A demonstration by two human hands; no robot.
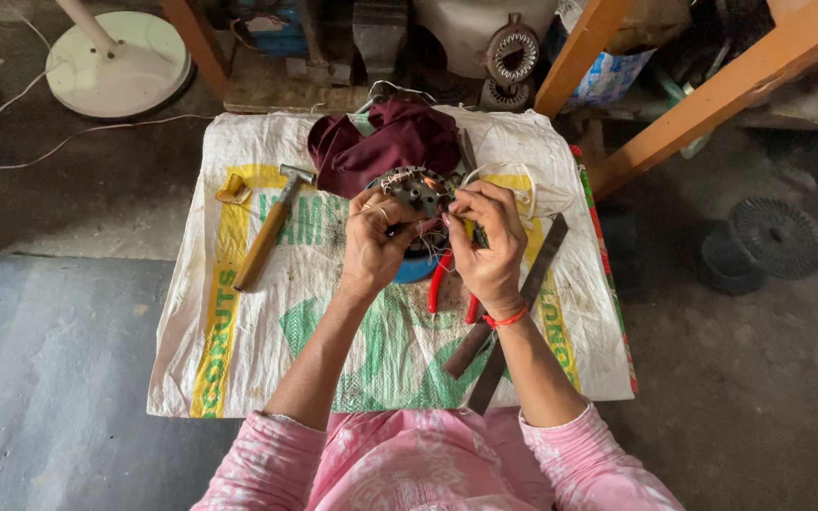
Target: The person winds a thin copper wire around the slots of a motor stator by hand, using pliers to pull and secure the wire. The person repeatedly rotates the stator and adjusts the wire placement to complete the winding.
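Both hands work a wound motor stator [417,189] held above the sack-covered tabletop [239,360]; the left hand [376,241] closes its fingers on the rim, the right hand [485,237] pinches thin wire; a hard tug could likely snap the strand, or tip the stator onto the red pliers [439,284]; a hammer [267,232] lies apart.

I see the stator [418,189] held over the middle of the sack [239,341]-covered tabletop, cloth [385,142] just behind it. Hammer [267,232] lies left, pliers [439,284] under the hands, two flat bars [537,270] right. Fan base [117,64] on the floor, far left.
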